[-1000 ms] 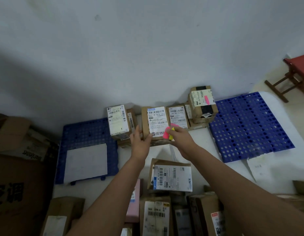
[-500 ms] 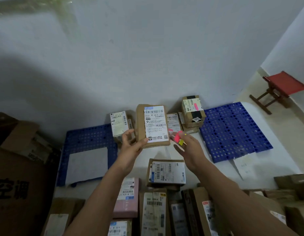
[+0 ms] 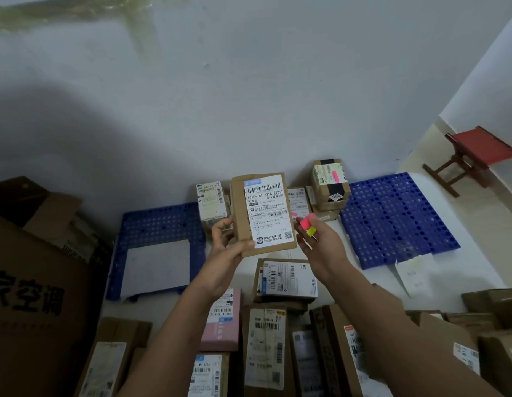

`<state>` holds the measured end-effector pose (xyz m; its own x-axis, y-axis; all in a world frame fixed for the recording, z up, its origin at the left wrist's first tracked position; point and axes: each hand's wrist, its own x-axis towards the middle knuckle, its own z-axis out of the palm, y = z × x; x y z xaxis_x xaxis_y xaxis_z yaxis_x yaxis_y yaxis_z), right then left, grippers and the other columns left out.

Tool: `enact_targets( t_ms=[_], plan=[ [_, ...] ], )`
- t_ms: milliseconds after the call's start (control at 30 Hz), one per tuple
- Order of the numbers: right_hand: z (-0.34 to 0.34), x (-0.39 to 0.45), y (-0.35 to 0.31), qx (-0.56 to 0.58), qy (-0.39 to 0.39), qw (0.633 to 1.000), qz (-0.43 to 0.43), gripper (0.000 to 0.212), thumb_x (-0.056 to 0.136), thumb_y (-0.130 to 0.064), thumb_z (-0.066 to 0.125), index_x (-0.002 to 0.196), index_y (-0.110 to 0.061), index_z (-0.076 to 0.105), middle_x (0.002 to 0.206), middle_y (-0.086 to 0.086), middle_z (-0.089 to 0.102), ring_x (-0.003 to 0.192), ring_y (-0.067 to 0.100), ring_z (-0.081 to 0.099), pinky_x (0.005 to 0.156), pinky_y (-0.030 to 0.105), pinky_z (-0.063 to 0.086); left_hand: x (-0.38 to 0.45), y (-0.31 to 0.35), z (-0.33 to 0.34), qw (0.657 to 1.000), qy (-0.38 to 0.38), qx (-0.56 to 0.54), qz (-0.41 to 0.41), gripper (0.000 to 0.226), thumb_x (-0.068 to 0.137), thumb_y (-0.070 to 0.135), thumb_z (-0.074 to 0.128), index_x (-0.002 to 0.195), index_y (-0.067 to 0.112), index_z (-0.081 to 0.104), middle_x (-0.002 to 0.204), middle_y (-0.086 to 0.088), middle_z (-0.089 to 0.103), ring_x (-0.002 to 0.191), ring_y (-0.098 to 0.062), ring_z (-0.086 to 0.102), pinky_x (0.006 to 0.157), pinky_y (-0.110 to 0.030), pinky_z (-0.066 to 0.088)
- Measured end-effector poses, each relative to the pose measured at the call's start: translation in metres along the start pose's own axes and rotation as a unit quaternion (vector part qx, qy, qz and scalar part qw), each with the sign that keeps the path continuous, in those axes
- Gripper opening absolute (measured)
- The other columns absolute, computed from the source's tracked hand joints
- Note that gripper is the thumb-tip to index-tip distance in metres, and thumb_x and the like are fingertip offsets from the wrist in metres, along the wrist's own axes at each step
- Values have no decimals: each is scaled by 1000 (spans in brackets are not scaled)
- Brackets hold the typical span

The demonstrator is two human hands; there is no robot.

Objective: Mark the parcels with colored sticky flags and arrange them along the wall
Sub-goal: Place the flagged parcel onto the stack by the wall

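Note:
My left hand (image 3: 226, 247) grips a flat brown parcel (image 3: 263, 213) by its lower left edge and holds it up, white shipping label facing me. My right hand (image 3: 320, 247) is just right of the parcel and holds a small pad of sticky flags (image 3: 308, 224), pink above yellow, in its fingers. Behind, several parcels stand against the wall: a white-labelled box (image 3: 210, 202), a box partly hidden by the held parcel (image 3: 299, 202), and a stacked box (image 3: 329, 179) with a pink flag on its label.
Two blue perforated pallets lie on the floor, one at left (image 3: 151, 224) under a white sheet, one at right (image 3: 392, 216). More parcels (image 3: 283, 279) crowd the floor near me. A large carton (image 3: 34, 296) stands left, a red stool (image 3: 478, 156) right.
My left hand has lifted the flat parcel off the row by the wall and brought it up toward me. My right hand drew back a little with the flags.

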<state>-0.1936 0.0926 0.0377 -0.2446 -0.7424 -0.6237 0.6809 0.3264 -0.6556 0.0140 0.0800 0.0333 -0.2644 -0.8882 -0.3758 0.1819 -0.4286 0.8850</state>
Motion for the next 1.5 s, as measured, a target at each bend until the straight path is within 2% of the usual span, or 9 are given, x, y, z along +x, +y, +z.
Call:
enact_targets(
  t_ms=[233, 500, 800, 900, 1000, 1167, 1267, 1400, 1500],
  plan=[
    [7, -6, 1, -12, -2, 1000, -2, 28, 98, -21, 57, 120, -4, 61, 113, 14, 71, 107, 26, 66, 102, 43, 50, -6, 4, 0, 1000, -7, 17, -10, 76, 75, 11, 76, 136, 31, 34, 129, -8, 62, 117, -20, 64, 103, -40, 48],
    [-14, -14, 4, -52, 21, 998, -18, 21, 99, -26, 55, 97, -7, 63, 94, 12, 68, 87, 23, 65, 83, 38, 53, -27, -9, 3, 979, -72, 111, -156, 73, 79, 32, 76, 136, 35, 30, 123, -7, 67, 107, -25, 69, 102, -44, 50],
    [-33, -29, 18, -161, 39, 983, -77, 30, 99, -19, 54, 71, -9, 59, 72, -3, 67, 73, 9, 62, 67, 23, 51, -30, -30, 9, 932, -85, 293, -197, 96, 80, 48, 76, 150, 43, 12, 127, -1, 63, 108, -14, 63, 90, -33, 51],
    [-34, -29, 19, -212, 13, 970, -113, 31, 98, -23, 56, 71, -8, 63, 80, 4, 66, 83, 19, 61, 75, 34, 53, -27, -26, 12, 915, -71, 349, -192, 93, 83, 51, 72, 155, 34, 14, 137, -1, 57, 109, -14, 59, 76, -24, 48],
    [-35, -27, 18, -281, -16, 947, -153, 32, 96, -28, 59, 69, -11, 65, 87, 8, 70, 91, 26, 63, 82, 41, 51, -25, -21, 11, 899, -52, 393, -185, 91, 85, 54, 68, 156, 29, 16, 146, -3, 48, 123, -20, 53, 85, -27, 44],
    [-35, -22, 20, -361, -41, 916, -170, 29, 96, -26, 60, 73, -9, 67, 87, -3, 74, 89, 15, 69, 70, 28, 52, -19, -15, 25, 880, 40, 471, -44, 65, 94, 44, 60, 150, 26, 34, 152, 0, 41, 135, -17, 42, 107, -34, 39],
    [-35, -22, 21, -391, -53, 905, -159, 21, 97, -26, 59, 90, -10, 71, 94, -8, 74, 87, 6, 69, 63, 15, 53, -12, -14, 32, 882, 18, 471, -23, 57, 97, 31, 59, 149, 27, 34, 151, 3, 43, 136, -15, 42, 97, -24, 36],
    [-35, -22, 19, -423, -75, 886, -175, 19, 96, -25, 61, 78, -23, 68, 96, -13, 71, 88, 0, 67, 64, 13, 53, -6, -11, 40, 856, 93, 505, 49, 40, 98, 28, 57, 138, 24, 51, 142, 5, 48, 129, -12, 44, 94, -18, 34],
    [-36, -21, 20, -431, -84, 880, -182, 15, 95, -25, 62, 81, -27, 69, 91, -12, 72, 85, 1, 68, 69, 17, 56, 0, -8, 48, 916, 55, 395, 36, 21, 96, 26, 61, 115, 20, 68, 116, 3, 67, 103, -9, 63, 82, -17, 52]
  ],
)
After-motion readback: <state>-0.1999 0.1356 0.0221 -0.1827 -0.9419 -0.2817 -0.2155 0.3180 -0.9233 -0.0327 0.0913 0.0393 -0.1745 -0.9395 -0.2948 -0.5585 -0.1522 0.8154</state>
